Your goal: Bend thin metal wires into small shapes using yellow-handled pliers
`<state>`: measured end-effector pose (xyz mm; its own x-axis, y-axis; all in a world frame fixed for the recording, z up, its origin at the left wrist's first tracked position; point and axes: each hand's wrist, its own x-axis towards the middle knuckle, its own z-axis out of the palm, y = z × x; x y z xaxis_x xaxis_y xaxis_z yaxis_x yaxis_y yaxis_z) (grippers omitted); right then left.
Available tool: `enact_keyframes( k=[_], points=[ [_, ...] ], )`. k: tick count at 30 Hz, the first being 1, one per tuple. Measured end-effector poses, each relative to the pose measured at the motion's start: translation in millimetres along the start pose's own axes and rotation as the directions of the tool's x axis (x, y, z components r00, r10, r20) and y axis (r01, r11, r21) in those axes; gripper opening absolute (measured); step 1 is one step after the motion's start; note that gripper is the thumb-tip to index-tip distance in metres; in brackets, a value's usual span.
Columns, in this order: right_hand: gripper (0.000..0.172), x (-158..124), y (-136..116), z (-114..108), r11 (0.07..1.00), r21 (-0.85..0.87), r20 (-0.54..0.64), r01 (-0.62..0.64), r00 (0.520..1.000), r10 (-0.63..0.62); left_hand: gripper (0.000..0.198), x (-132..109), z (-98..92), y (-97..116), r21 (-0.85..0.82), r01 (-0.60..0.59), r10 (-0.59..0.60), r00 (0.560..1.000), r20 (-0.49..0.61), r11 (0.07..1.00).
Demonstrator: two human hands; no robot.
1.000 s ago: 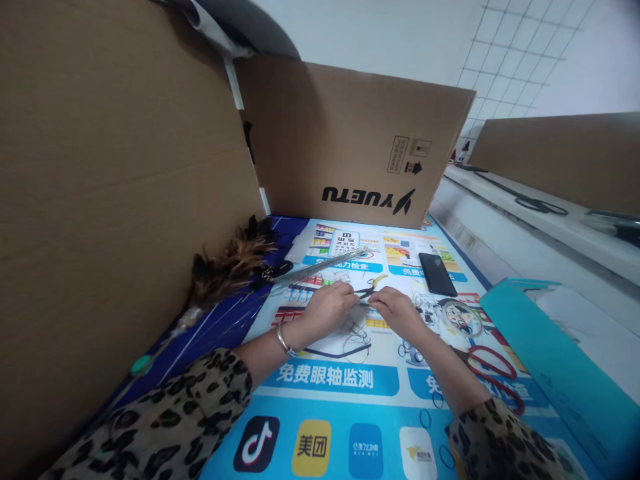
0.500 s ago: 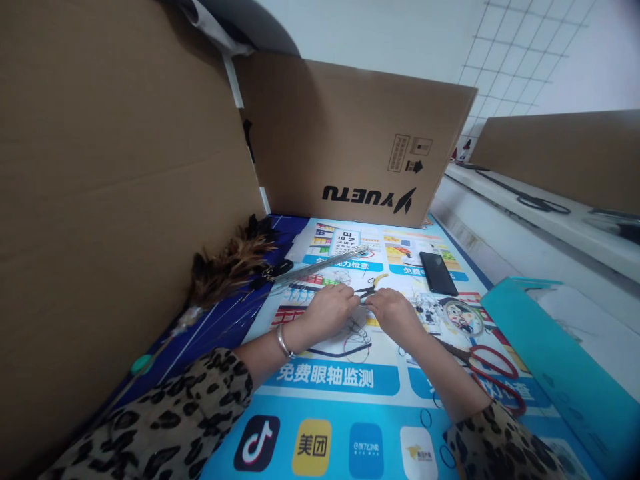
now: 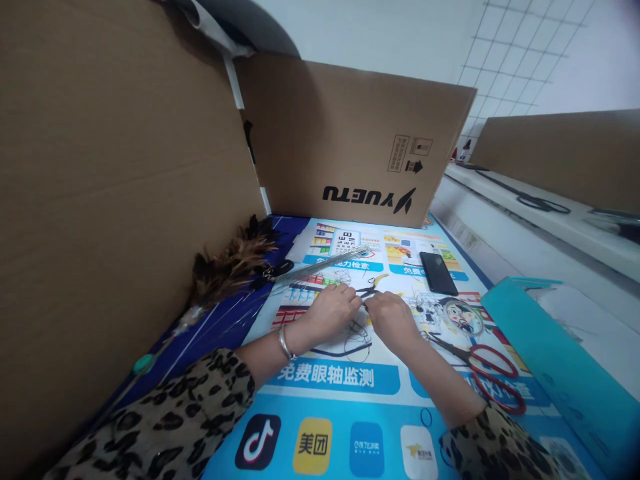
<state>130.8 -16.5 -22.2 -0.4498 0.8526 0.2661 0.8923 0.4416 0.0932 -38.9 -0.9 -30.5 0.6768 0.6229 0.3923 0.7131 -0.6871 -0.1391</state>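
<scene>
My left hand and my right hand meet fingertip to fingertip over a printed table mat. Both are pinched closed on something thin and small between them that I cannot make out, perhaps wire. Just beyond the fingertips lie small pliers with yellow handles. Thin dark wire loops lie on the mat under the hands. A bracelet circles my left wrist, and both sleeves are leopard print.
A bundle of long metal wires and a feather duster lie left. Red-handled scissors, a black phone and a teal box sit right. Cardboard walls enclose the back and left.
My right hand has drifted slightly left, closer to the left hand, uncovering more of the red scissors. The left hand has stayed put.
</scene>
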Motion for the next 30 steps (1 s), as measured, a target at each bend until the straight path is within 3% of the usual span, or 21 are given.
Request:
enact_keyframes(
  k=[5,8,10,12,15,18,20,24,30],
  points=[
    [0.02,-0.1,-4.6,0.6,0.993,0.056,-0.01,-0.106,0.994,0.107,0.011,0.9,-3.1,1.1,0.0,0.017,-0.017,1.0,-0.016,1.0],
    [0.02,0.7,-4.9,2.3,0.969,0.195,-0.031,-0.151,0.987,0.16,0.012,0.1,-3.0,1.8,-0.012,0.065,-0.065,0.997,-0.031,0.998],
    [0.018,1.6,-3.6,5.5,0.917,0.354,-0.043,-0.181,0.977,0.21,0.015,-0.1,-1.0,1.6,-0.068,0.152,-0.155,0.987,-0.044,0.986],
    [0.016,2.6,-2.0,11.0,0.803,0.55,-0.019,-0.23,0.958,0.287,0.018,0.7,2.9,0.8,-0.216,0.28,-0.296,0.954,-0.046,0.935],
    [0.013,3.9,-1.5,20.6,0.467,0.82,0.124,-0.329,0.9,0.417,0.015,4.0,10.6,-0.5,-0.563,0.417,-0.48,0.876,0.042,0.714],
    [0.021,4.5,-4.6,26.0,0.109,0.94,0.239,-0.324,0.85,0.469,0.01,7.3,15.4,1.5,-0.827,0.441,-0.566,0.802,0.19,0.347],
    [0.025,4.7,-7.5,26.5,-0.034,0.961,0.257,-0.275,0.839,0.479,0.008,8.3,14.8,4.9,-0.904,0.409,-0.59,0.763,0.264,0.124],
    [0.028,5.0,-12.3,25.8,-0.159,0.96,0.279,-0.229,0.823,0.496,0.012,7.6,8.6,12.0,-0.921,0.363,-0.574,0.728,0.376,-0.144],
    [0.025,5.1,-17.3,28.1,-0.22,0.952,0.296,-0.211,0.809,0.508,0.018,6.3,4.5,15.1,-0.882,0.35,-0.506,0.725,0.468,-0.314]
  ],
)
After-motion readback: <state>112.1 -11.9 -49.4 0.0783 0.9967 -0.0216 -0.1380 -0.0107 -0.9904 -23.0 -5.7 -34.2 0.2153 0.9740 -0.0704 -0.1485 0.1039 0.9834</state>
